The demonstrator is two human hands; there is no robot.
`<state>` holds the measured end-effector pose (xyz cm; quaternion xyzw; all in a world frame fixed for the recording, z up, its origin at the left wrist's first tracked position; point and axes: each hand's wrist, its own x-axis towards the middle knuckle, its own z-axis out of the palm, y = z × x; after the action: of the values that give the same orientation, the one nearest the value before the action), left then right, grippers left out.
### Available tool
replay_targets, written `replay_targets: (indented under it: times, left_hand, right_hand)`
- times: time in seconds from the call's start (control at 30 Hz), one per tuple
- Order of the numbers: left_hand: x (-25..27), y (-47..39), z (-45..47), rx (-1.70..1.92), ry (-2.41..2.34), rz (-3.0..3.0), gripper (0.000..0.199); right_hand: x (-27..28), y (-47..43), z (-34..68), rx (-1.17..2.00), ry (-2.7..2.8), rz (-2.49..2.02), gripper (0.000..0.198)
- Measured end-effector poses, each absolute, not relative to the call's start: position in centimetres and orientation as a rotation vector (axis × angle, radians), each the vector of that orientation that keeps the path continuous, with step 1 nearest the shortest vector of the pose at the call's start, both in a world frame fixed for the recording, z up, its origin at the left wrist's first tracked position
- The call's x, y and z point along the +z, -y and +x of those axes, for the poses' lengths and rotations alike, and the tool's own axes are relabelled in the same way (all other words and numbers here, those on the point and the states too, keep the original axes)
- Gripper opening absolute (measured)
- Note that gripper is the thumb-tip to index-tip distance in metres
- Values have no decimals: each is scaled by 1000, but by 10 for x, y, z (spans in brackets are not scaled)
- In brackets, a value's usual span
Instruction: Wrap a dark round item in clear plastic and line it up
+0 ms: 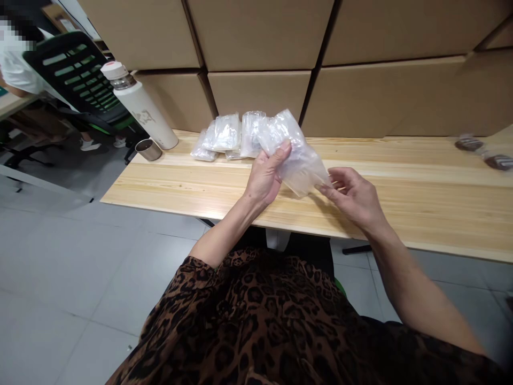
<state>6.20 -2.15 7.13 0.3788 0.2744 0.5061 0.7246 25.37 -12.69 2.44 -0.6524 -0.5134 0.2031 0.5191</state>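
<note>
A clear plastic bag is held up above the wooden table, tilted between my two hands. My left hand grips its left side, thumb on top. At the lower right corner, my right hand pinches the edge of the bag between thumb and fingers. What lies inside the bag, if anything, I cannot make out. Just behind and to the left, several clear plastic packets lie in a small heap on the table. Another shiny packet is partly covered by the bag in my hands.
Cardboard boxes are stacked along the back of the wooden table. A white bottle and a small metal cup stand at the left end. Two dark packaged items lie far right. A person sits beyond a green-black chair.
</note>
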Motion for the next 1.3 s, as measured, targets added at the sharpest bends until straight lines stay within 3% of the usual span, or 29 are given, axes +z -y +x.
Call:
replay_targets:
  times: [0.1,0.27,0.37,0.47,0.63,0.73,0.83,1.0,1.17,1.3]
  left_hand:
    - [67,19,63,1276,-612,902,15]
    - [52,29,64,1440,-592,1005,41]
    - [48,30,60,1588,-540,1083,59]
    - [47,29,57,1662,-482,1149,62]
    - [36,50,59,1303,-395,1289,56]
    - [24,66,60,1106,-381,1292,59]
    - [21,71,55,1101,-429,1422,53]
    - [28,56,47,1140,-648,1757,42]
    - [25,46,57,892,-544,1266,42]
    - [23,45,63,888,-581,1058,47]
  right_hand:
    - [24,145,239,461,1147,-1515,52]
    - [41,172,214,1434,1272,-1373,72]
    - [53,181,212,1569,1334,-1302,67]
    - [57,182,207,1698,1272,-1112,55]
    - [45,160,187,1548,767,-877,60]
    - [36,143,184,1398,644,-827,52]
    - [24,133,187,1264,674,-914,47]
    - [9,123,186,1033,805,-1063,54]
    - [8,120,182,910,955,-1130,76]
    - [8,120,183,907,943,-1138,68]
